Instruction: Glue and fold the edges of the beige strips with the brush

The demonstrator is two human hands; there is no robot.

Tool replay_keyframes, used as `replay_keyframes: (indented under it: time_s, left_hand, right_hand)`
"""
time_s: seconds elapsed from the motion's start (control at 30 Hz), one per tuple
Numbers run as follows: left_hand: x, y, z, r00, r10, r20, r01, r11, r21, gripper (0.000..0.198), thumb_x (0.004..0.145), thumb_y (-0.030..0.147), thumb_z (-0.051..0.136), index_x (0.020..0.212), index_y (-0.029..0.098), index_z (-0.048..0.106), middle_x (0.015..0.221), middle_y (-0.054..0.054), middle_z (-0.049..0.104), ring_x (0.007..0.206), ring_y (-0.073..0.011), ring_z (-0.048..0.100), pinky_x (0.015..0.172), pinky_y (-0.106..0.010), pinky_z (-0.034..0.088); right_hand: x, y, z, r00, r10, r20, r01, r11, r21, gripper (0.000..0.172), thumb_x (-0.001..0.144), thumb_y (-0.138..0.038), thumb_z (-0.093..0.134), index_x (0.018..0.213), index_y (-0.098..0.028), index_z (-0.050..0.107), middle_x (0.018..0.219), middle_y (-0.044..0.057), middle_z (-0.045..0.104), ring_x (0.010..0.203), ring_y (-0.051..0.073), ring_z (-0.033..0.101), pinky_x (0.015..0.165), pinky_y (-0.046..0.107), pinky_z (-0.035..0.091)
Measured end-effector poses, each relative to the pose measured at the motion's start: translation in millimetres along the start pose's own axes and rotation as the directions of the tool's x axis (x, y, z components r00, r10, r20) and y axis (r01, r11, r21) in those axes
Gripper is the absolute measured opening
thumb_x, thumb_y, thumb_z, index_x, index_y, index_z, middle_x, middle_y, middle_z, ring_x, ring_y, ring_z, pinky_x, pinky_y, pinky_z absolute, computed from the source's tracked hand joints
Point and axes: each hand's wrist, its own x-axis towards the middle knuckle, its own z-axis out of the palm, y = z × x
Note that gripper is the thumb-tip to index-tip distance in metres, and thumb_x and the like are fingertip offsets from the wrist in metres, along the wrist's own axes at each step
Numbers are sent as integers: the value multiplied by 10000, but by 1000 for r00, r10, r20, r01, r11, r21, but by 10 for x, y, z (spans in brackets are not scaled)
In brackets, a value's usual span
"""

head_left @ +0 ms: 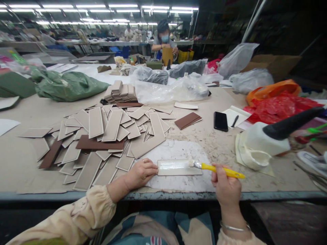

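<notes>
A pale rectangular card lies near the table's front edge, wet and shiny with glue. My left hand has its fingers curled and presses on the card's left end. My right hand is closed round a yellow-handled brush, whose bristles rest on the card's right end. A white glue-smeared sheet lies under the card.
Several beige cards lie spread in a heap to the left, with brown ones among them and a stack behind. A white glue tub, black phone, notebook, and plastic bags are around. A person stands at a far table.
</notes>
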Motion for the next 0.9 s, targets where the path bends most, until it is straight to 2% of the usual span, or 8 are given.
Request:
replay_keyframes:
  time_s: [0.07, 0.17, 0.33, 0.43, 0.63, 0.77, 0.9]
  left_hand:
    - [-6, 2, -1, 1000, -2, 10, 2, 1000, -3, 175, 891, 151, 544, 995, 192, 679, 979, -61, 699, 854, -170, 574, 799, -334, 496]
    - [-11, 0, 1, 1000, -8, 22, 7, 1000, 4, 185, 895, 157, 537, 1012, 193, 676, 983, -65, 698, 856, -173, 575, 798, -341, 495]
    - [-13, -4, -1, 999, -9, 35, 9, 1000, 3, 177, 890, 153, 546, 1009, 192, 672, 993, -56, 698, 856, -173, 568, 802, -344, 494]
    - [-14, -2, -6, 999, -13, 42, 13, 1000, -3, 182, 887, 149, 548, 1017, 196, 668, 999, -54, 696, 861, -172, 568, 806, -344, 493]
    - [-5, 0, -6, 999, -14, 35, 14, 1000, -5, 180, 887, 152, 543, 1002, 194, 675, 981, -66, 698, 854, -173, 575, 792, -347, 498]
    - [5, -1, -7, 1000, -3, 21, 3, 1000, -10, 166, 884, 156, 549, 982, 190, 678, 970, -70, 700, 853, -171, 584, 795, -345, 500]
    - [12, -9, -5, 1000, 2, 20, -2, 1000, -9, 170, 894, 165, 534, 975, 192, 681, 963, -73, 701, 844, -162, 597, 798, -339, 500]
  right_hand:
    - [-101, -66, 157, 986, 81, 143, -106, 980, 170, 450, 820, -603, 541, 867, -158, 595, 477, -56, 480, 365, 98, 408, 352, 219, 317]
    - [-264, -162, 405, 939, 64, 339, -151, 960, 235, 396, 844, -563, 539, 872, -170, 574, 501, -58, 508, 393, 87, 438, 384, 200, 351]
    - [-414, -216, 624, 897, 47, 440, -160, 962, 223, 360, 875, -533, 508, 868, -177, 557, 515, -53, 537, 394, 81, 454, 406, 193, 365]
    - [-407, -200, 620, 892, 32, 451, -124, 977, 175, 352, 885, -526, 496, 845, -182, 557, 505, -52, 537, 388, 84, 462, 414, 196, 376]
    - [-281, -121, 458, 913, -72, 402, 51, 997, 62, 363, 901, -505, 470, 783, -183, 589, 479, -47, 516, 393, 105, 477, 435, 219, 392]
    - [-178, -49, 269, 946, -124, 298, 155, 985, -81, 435, 906, -497, 458, 620, -191, 575, 514, -13, 549, 447, 116, 518, 486, 235, 400]
    - [-67, 35, 61, 965, -145, 217, 189, 961, -200, 482, 901, -512, 443, 553, -197, 552, 509, -9, 549, 469, 122, 535, 546, 244, 412]
